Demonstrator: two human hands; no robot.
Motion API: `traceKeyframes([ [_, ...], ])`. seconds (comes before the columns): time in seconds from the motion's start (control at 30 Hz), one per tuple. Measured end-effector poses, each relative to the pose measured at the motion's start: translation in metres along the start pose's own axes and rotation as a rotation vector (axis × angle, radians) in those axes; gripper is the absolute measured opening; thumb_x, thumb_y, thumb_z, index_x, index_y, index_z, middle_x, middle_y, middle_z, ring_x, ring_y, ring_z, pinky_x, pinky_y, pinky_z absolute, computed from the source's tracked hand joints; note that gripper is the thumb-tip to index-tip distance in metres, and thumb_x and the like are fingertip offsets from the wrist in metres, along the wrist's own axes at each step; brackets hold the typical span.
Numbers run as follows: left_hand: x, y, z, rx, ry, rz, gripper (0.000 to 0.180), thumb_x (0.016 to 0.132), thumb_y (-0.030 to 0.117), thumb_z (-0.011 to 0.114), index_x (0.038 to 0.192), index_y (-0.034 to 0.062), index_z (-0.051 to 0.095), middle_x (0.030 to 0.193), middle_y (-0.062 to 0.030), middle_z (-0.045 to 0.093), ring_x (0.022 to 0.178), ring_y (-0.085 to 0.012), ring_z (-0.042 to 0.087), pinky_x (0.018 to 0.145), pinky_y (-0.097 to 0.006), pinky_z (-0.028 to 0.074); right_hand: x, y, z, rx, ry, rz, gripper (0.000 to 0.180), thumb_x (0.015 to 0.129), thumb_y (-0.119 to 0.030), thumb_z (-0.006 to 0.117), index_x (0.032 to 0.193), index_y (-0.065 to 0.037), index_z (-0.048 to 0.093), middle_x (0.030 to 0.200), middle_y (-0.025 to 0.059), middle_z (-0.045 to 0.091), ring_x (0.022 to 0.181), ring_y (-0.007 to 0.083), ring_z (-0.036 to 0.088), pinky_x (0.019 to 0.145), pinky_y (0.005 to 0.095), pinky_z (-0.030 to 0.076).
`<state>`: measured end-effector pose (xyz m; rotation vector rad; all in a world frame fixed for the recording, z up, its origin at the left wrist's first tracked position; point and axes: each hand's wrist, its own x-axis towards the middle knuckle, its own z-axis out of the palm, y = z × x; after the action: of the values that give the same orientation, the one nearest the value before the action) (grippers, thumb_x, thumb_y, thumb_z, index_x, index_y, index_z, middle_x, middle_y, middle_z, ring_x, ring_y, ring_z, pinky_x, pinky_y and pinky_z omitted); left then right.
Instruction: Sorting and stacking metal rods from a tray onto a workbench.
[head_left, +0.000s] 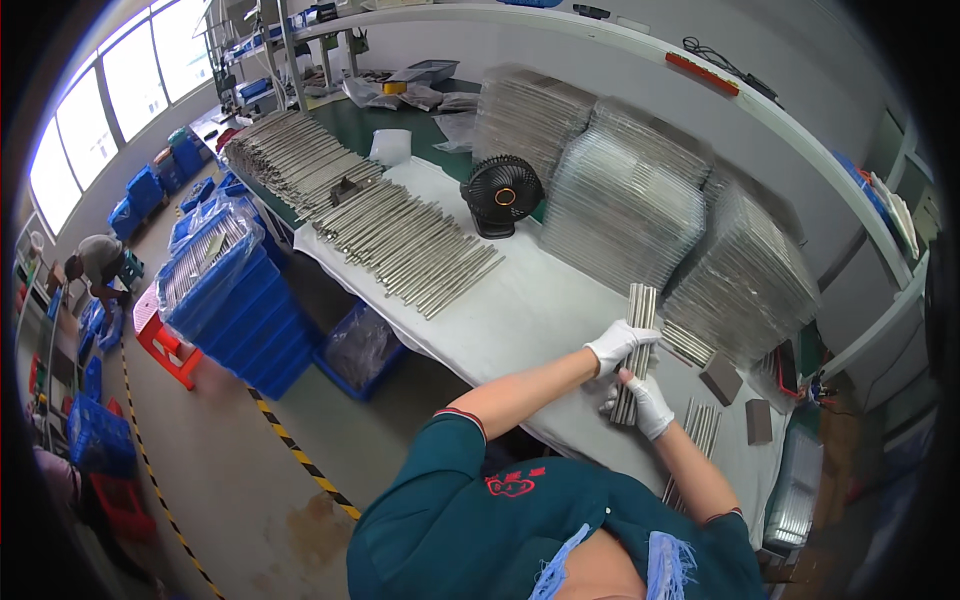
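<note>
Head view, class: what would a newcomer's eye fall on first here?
The white-gloved left hand and right hand, gripping a bundle of metal rods right of centre, stand out first. The long rod row at left comes next, then the black fan between it and the clear stacks.

Daylight glares through the windows; edges bend (corners fall black).
</note>
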<state>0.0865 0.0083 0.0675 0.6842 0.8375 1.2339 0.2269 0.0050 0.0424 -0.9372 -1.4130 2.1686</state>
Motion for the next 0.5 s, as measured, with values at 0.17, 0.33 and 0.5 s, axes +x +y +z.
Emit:
traceKeyframes([
  [0.17,0.022,-0.033,-0.070,-0.506,0.020,-0.090,0.019,0.082,0.021,0.058,0.094,0.0086,0.052,0.091,-0.0110,0.059,0.087,-0.0259,0.059,0.073,-0.041,0.051,0.035,-0.010,0.015,-0.078,-0.039,0.257,0.035,0.081,-0.031,0.060,0.097,-0.001,0.050,0.075,0.0106,0.060,0.064,0.0224,0.061,0.058,0.0380,0.055],
  [0.33,0.022,-0.022,-0.078,-0.785,0.032,0.054,0.024,0.086,0.024,0.054,0.104,0.0086,0.052,0.101,-0.0107,0.057,0.098,-0.0270,0.055,0.083,-0.043,0.048,0.066,-0.050,-0.002,-0.604,0.037,0.233,0.031,0.078,-0.028,0.066,0.089,0.000,0.062,0.076,0.0069,0.063,0.063,0.0138,0.060,0.057,0.0255,0.048],
  [0.5,0.047,-0.026,-0.100,-0.896,0.042,0.132,0.027,0.087,0.021,0.051,0.109,0.0054,0.049,0.109,-0.0141,0.053,0.101,-0.0288,0.053,0.088,-0.044,0.045,0.089,-0.084,-0.009,-1.027,0.090,-0.013,0.023,0.078,-0.024,0.064,0.085,-0.002,0.061,0.064,0.0055,0.061,0.060,0.0143,0.059,0.054,0.0287,0.047],
])
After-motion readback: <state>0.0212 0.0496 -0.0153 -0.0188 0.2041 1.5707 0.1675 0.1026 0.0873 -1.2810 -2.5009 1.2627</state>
